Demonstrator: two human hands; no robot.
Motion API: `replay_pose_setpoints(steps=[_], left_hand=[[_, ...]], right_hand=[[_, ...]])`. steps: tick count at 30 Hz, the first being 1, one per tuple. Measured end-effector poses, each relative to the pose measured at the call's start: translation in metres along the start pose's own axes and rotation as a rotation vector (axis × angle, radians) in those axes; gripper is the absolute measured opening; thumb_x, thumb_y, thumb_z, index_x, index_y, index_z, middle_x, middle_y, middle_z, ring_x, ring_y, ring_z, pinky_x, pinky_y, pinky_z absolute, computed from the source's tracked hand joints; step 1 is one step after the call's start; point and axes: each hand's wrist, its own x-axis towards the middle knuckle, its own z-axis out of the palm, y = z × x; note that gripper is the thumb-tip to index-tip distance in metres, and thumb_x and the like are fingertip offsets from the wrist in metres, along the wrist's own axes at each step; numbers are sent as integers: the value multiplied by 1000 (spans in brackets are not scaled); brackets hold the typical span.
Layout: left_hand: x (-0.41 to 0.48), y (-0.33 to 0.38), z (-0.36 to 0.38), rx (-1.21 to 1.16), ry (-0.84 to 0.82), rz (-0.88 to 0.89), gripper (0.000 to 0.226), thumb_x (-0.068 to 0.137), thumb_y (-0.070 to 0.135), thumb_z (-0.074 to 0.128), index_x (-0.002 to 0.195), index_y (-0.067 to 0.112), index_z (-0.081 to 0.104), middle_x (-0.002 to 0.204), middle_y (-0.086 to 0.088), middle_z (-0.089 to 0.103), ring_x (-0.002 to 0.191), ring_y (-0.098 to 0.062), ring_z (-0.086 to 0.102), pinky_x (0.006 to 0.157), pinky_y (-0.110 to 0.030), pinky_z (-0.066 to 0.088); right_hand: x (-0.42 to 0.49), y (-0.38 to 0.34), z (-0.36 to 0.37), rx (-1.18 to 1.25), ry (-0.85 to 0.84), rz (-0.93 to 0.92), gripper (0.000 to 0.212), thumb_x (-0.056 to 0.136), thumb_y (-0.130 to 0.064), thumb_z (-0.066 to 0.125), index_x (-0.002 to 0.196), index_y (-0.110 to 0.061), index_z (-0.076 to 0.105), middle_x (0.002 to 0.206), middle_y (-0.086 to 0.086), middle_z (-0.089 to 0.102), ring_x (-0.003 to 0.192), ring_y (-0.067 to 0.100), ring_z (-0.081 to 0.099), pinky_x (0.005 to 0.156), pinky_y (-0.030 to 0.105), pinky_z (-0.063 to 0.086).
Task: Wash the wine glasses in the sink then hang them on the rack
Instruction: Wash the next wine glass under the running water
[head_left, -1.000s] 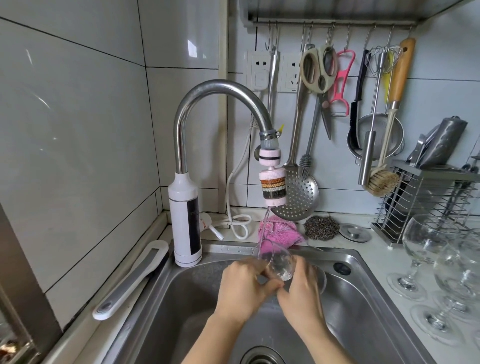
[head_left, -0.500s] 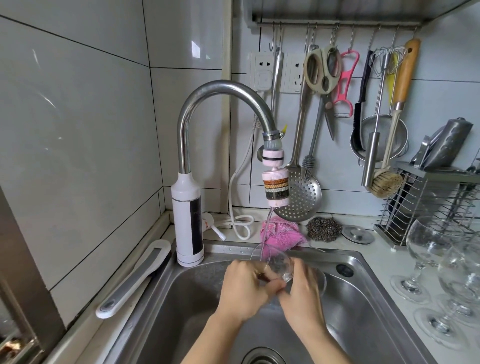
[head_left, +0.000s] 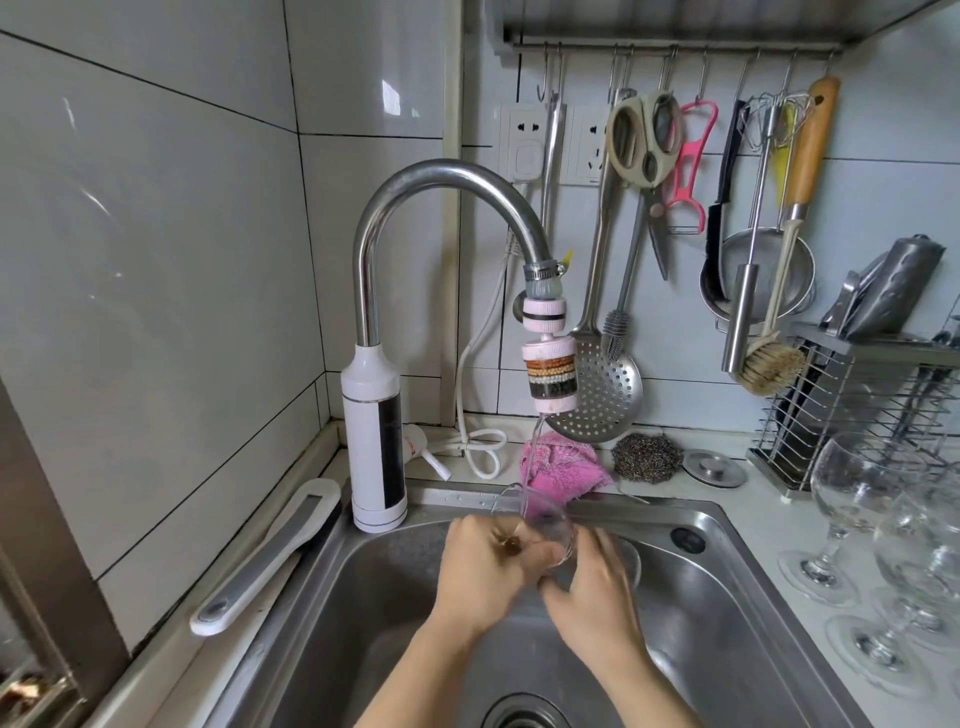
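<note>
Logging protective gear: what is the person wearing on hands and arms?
No gloves: the left hand and right hand are bare, and both forearms show no sleeves or watch. A small dark spot on the left hand is too blurred to identify.

The left hand (head_left: 483, 566) and right hand (head_left: 597, 587) hide most of the glass (head_left: 543, 522). Its stem is behind the right hand. The drain (head_left: 524, 714) is cut off at the bottom edge. The glasses (head_left: 924, 545) on the bench (head_left: 763, 499) and the wire rack (head_left: 857, 400) run off the right edge.
</note>
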Motion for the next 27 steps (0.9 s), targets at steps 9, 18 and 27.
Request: replay_pose_setpoints(steps=[9,18,27], left_hand=[[-2,4,-2,250,-148,77,17,86,45,69,101,51,76,74,16,66,56,-14,46,54,-10,31],[0,2,0,134,40,45,24,71,53,81,57,36,71,54,11,64,48,-1,47,54,-26,40],[1,5,-1,97,-296,-79,28,83,32,71,108,41,78,100,22,77,98,7,69,98,-25,52]], right_hand=[[0,0,-5,15,92,-2,39,53,4,87,83,-9,66,81,6,69,82,35,64,75,34,30],[-2,-8,-8,-51,121,-1,37,53,9,84,74,-8,60,71,9,64,67,38,63,69,46,50],[-3,-7,-14,-154,107,39,41,45,14,80,75,-9,63,71,9,66,72,37,65,82,48,48]])
